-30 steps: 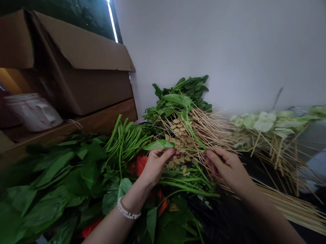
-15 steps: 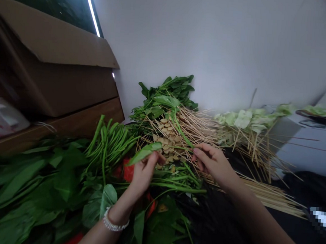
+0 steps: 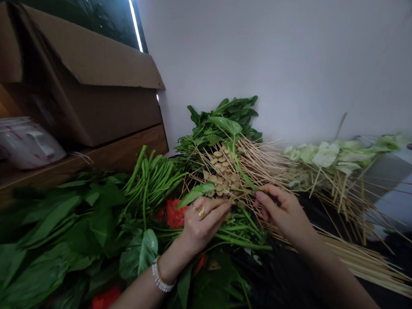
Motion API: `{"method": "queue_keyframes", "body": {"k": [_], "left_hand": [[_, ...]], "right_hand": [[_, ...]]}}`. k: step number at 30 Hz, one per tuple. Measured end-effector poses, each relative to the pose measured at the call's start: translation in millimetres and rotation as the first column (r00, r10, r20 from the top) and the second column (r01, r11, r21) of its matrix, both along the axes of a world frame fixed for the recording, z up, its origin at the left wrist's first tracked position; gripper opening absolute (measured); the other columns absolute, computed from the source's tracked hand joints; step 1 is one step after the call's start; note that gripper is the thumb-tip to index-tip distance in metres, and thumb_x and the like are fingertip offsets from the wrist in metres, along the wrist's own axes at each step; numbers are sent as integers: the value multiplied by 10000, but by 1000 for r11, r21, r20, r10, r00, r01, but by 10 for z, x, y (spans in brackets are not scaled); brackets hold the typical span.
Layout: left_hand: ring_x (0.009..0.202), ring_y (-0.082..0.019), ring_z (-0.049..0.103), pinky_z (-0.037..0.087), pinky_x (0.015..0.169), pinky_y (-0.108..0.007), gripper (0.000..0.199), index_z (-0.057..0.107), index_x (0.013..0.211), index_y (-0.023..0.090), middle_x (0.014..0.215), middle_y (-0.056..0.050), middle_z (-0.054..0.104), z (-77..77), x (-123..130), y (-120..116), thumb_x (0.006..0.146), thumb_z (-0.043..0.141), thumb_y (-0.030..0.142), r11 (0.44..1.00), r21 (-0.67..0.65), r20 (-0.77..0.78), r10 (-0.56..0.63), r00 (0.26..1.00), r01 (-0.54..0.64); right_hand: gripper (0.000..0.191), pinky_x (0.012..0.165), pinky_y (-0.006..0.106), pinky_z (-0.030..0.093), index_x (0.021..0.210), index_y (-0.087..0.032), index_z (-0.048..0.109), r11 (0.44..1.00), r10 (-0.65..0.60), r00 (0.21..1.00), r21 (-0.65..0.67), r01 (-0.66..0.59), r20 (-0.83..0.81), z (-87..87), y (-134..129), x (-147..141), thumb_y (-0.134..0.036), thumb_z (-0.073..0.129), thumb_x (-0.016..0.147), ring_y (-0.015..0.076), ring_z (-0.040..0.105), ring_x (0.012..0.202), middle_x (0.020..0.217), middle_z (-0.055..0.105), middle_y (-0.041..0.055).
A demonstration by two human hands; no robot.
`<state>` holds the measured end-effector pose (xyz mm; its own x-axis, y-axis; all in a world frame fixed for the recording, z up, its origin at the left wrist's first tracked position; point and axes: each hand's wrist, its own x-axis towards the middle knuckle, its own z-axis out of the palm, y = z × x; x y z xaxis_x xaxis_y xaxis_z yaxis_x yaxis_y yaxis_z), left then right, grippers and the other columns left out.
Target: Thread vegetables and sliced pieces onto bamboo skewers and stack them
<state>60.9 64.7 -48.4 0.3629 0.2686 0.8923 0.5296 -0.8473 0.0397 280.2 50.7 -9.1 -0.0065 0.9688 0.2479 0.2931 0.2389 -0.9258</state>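
My right hand (image 3: 281, 211) pinches a green water spinach stem (image 3: 239, 166) between thumb and fingertips. That stem slants up and left to a broad leaf (image 3: 225, 124) above the pile of skewers. My left hand (image 3: 201, 225), with a ring and a beaded bracelet, has its fingers pressed together just left of the right hand. What its fingertips hold is hidden. Behind its knuckles a smaller leaf (image 3: 198, 192) shows, pointing left. Beyond both hands lie skewers threaded with pale round slices (image 3: 223, 179). Cut green stems (image 3: 245, 242) lie below the fingers.
Leafy greens (image 3: 52, 228) heap up on the left, beside a bundle of stems (image 3: 155, 174). Skewered pale cabbage leaves (image 3: 327, 156) and bare bamboo sticks (image 3: 367, 267) are on the right. A cardboard box (image 3: 106, 110) and a white plastic container (image 3: 26, 142) stand at left.
My left hand has moved right and turned, its back now facing up, closer to my right hand. My right hand keeps its pinch on the stem. The view has shifted a little left.
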Motion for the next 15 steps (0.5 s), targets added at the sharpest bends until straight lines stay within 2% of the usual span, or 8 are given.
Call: {"method": "queue_keyframes", "body": {"k": [3, 5, 11, 15], "left_hand": [[824, -144, 671, 477, 750, -293, 305, 662, 1095, 207, 934, -46, 750, 24, -10, 46, 830, 675, 57, 988, 115, 87, 91, 992, -101], [827, -145, 658, 470, 759, -301, 296, 663, 1078, 201, 918, -48, 741, 21, -19, 85, 821, 687, 57, 985, 106, 112, 123, 986, -135], [902, -171, 638, 486, 814, -339, 322, 632, 1126, 204, 967, -61, 721, -30, -13, 128, 840, 655, 58, 995, 21, 101, 90, 991, -93], [885, -179, 638, 492, 811, -341, 275, 628, 1072, 195, 931, -53, 719, -50, 2, 109, 831, 661, 68, 998, -13, 81, 67, 994, -66]], "right_hand": [[279, 434, 232, 373, 842, -197, 606, 1000, -6, 1000, -23, 6, -1, -4, -9, -28, -473, 566, 849, 98, 495, 447, 703, 640, -6], [276, 432, 232, 369, 840, -194, 606, 999, 1, 1000, -34, -1, 2, -3, -15, -49, -466, 564, 845, 96, 493, 443, 706, 639, -4], [264, 409, 228, 338, 822, -194, 611, 998, 43, 999, -54, -42, 6, -16, -17, -92, -455, 571, 827, 95, 475, 434, 680, 624, -7], [245, 422, 237, 364, 825, -193, 623, 995, 67, 997, -73, -65, 28, -37, -13, -120, -433, 608, 776, 101, 474, 436, 660, 614, -16]]}}
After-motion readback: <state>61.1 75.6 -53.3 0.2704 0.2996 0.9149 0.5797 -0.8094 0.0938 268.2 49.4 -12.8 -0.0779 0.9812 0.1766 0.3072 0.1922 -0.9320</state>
